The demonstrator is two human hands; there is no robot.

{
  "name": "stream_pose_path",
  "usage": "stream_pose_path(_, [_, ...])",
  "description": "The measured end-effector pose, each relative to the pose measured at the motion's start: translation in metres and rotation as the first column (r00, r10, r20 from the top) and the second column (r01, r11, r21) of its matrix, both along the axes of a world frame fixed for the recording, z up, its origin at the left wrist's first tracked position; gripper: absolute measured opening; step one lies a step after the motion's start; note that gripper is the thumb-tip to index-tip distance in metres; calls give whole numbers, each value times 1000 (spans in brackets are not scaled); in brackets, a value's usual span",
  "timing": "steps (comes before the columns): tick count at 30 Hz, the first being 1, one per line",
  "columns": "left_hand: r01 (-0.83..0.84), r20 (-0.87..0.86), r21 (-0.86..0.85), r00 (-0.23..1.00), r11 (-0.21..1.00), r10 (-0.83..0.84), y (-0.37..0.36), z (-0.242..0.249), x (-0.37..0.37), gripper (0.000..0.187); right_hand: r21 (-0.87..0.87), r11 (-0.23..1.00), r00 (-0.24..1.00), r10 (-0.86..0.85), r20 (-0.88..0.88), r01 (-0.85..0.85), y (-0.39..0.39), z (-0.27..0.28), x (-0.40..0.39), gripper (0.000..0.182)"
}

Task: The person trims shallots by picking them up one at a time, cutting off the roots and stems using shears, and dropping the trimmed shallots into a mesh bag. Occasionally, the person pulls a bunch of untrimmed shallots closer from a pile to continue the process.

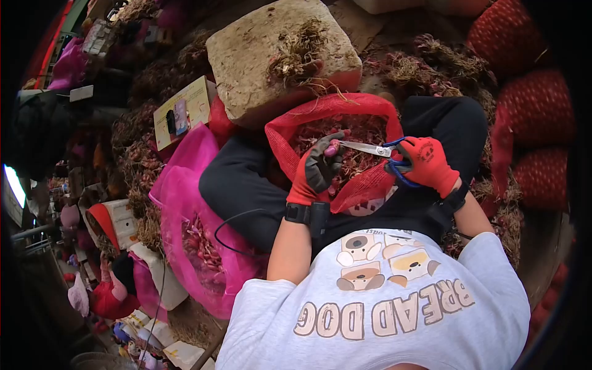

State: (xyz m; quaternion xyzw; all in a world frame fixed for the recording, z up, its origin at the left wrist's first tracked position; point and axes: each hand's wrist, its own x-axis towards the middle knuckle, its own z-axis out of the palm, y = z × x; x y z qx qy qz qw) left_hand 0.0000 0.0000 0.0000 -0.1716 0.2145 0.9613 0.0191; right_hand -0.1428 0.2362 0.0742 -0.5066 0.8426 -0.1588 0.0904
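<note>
My left hand (320,165), in a red glove with a dark palm, is closed on a small purple-pink onion (332,148). My right hand (427,164), in a red glove, grips the blue handles of a pair of scissors (376,149), whose blades point left at the onion. Both hands are above a red mesh bag (287,135) that lies open between my legs, with onions and dry trimmings inside it.
Beyond the bag stands a worn foam block (246,68) with dried roots on top. A pink mesh bag (237,271) of onions is at the left, near a box (197,102) bearing a phone. Full red sacks (533,105) stand at the right. Other people sit at the far left.
</note>
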Motion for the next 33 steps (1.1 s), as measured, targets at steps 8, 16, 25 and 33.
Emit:
stream_pose_path(8, [229,-64,166,973,959,-222,-10,-29,8,37,-14,981,970,190,-150,-194,0,21,-14,38])
stream_pose_path(16, [174,90,220,976,960,-198,-6,-26,12,33,4,973,968,231,-98,-232,4,13,-15,37])
stream_pose_path(25, [193,140,333,958,923,-251,-3,-7,7,31,-48,975,976,219,13,-218,6,10,-12,35])
stream_pose_path(33, [163,101,462,967,872,-235,-5,-25,10,28,-53,975,974,217,69,-214,4,12,-14,35])
